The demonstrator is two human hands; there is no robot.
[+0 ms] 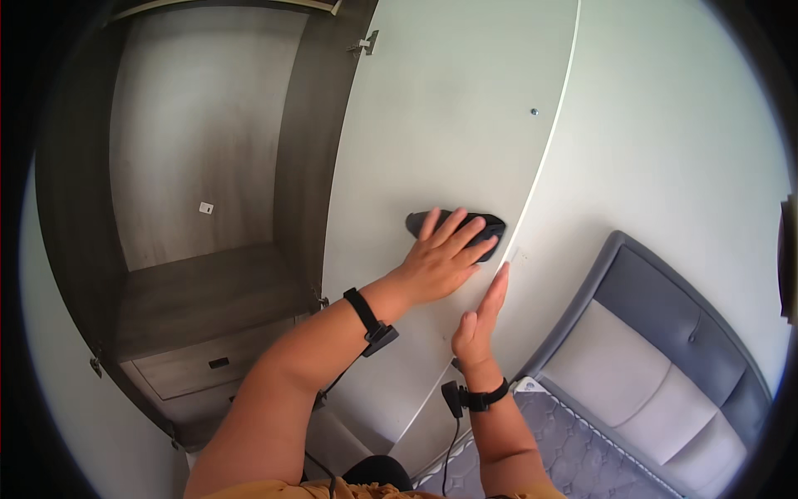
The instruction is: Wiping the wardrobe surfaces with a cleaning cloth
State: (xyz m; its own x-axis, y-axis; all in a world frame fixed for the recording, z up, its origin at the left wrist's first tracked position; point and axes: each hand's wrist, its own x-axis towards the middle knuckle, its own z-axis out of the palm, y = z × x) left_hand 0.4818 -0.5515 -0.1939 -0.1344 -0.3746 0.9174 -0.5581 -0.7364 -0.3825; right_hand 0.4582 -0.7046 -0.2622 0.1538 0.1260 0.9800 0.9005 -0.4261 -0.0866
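Note:
My left hand presses a black cloth against the pale inner face of the open wardrobe door. Its fingers are spread across the cloth, which sticks out past them on both sides. Lower and to the right, my right hand is held upright at the door's free edge, fingers straight and together, with nothing in it. Black straps with small dark boxes and cables circle both wrists.
To the left stands the dark wood-grain wardrobe, with a drawer at the bottom. A small white tag shows on its back panel. At right are a padded headboard and a quilted mattress. Metal hinges join door and wardrobe.

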